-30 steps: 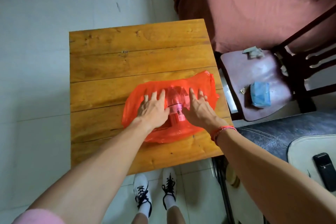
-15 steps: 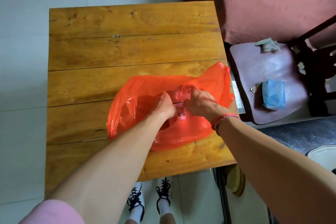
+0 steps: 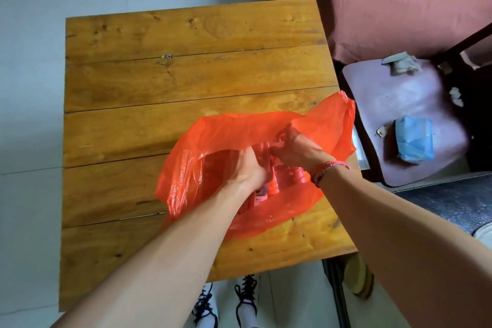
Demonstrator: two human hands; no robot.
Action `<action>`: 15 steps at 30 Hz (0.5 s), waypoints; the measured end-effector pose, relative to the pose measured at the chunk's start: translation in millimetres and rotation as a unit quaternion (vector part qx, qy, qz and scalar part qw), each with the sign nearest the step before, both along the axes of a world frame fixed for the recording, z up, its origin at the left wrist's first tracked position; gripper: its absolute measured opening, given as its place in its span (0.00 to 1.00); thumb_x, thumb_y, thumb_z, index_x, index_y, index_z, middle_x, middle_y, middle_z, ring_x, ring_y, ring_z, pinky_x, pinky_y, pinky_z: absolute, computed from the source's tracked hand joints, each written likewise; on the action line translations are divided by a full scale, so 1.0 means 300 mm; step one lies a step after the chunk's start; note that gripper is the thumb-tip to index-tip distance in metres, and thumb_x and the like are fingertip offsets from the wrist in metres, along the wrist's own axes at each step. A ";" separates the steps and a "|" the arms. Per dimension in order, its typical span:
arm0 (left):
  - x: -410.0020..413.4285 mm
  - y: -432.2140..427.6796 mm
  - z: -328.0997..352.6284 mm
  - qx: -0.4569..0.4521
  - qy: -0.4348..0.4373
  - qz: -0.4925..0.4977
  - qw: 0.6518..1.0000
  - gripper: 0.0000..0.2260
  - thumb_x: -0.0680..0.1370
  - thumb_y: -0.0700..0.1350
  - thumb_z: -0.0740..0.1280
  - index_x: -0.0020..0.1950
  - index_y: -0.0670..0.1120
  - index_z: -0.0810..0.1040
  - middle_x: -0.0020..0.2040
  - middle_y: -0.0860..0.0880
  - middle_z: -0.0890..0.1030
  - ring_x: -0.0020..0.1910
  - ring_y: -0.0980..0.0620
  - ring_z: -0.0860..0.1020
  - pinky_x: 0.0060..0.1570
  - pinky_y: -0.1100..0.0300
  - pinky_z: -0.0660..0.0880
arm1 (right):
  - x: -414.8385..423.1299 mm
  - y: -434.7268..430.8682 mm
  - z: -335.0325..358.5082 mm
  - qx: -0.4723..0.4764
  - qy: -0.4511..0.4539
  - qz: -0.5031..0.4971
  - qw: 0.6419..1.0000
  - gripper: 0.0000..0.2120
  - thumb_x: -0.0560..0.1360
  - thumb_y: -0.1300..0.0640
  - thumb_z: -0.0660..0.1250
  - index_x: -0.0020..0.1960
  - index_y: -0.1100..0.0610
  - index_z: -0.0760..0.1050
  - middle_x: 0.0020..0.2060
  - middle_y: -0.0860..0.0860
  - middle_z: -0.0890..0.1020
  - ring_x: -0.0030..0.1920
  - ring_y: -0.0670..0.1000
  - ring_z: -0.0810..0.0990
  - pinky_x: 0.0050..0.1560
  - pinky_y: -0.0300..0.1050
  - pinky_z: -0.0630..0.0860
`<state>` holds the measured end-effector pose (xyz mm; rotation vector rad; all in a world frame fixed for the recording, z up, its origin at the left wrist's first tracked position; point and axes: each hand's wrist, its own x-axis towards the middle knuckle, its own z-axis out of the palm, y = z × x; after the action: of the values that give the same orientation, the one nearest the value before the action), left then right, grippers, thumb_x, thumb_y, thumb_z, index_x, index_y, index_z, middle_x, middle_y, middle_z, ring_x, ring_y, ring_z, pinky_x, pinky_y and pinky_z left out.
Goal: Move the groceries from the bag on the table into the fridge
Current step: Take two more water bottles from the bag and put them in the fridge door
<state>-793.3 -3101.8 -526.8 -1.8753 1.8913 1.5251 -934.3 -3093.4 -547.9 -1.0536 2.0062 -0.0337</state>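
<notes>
Subject: an orange plastic bag, lying on a wooden table with its mouth turned toward the person; both forearms reach in through that mouth.

Left hand: inside the bag, back uppermost, fingers turned down beside a clear bottle; the fingers are hidden by the hand itself, so it cannot be told whether they close on the bottle or merely steady it.

Right hand: just beyond and to the right of the left, fingers and thumb curled round a pale translucent part that appears to be the bottle's far end; judged a firm hold; a woven bracelet sits at the wrist.

Location of goods: the bottle lies on its side between the two hands, wholly within the bag; its labelled end points back toward the wrists; further contents, if any, are masked by the orange film.

Reasoning: the film stands raised over the knuckles, pushed up by the hands, which keeps the mouth open; one hand at each part of the bottle suggests a two-handed lift clear of the slack plastic.

Stage: unpacking at its start; no fridge is in view.

Surroundings: right of the right hand, a chair carrying a blue packet.

Risk: loose film may drag out with the bottle.
</notes>
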 end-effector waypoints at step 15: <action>0.129 0.152 0.099 -0.140 0.017 -0.172 0.975 0.32 0.72 0.41 0.70 0.71 0.47 0.56 0.49 0.40 0.80 0.47 0.37 0.81 0.43 0.46 0.78 | 0.046 0.058 0.083 0.019 0.047 0.033 0.998 0.16 0.76 0.60 0.70 0.56 0.59 0.64 0.47 0.58 0.73 0.50 0.58 0.75 0.46 0.49 0.69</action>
<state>-754.6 -3056.1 -496.9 -1.5042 2.3996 1.2429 -920.4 -3075.9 -523.0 -1.1142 2.0464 0.0890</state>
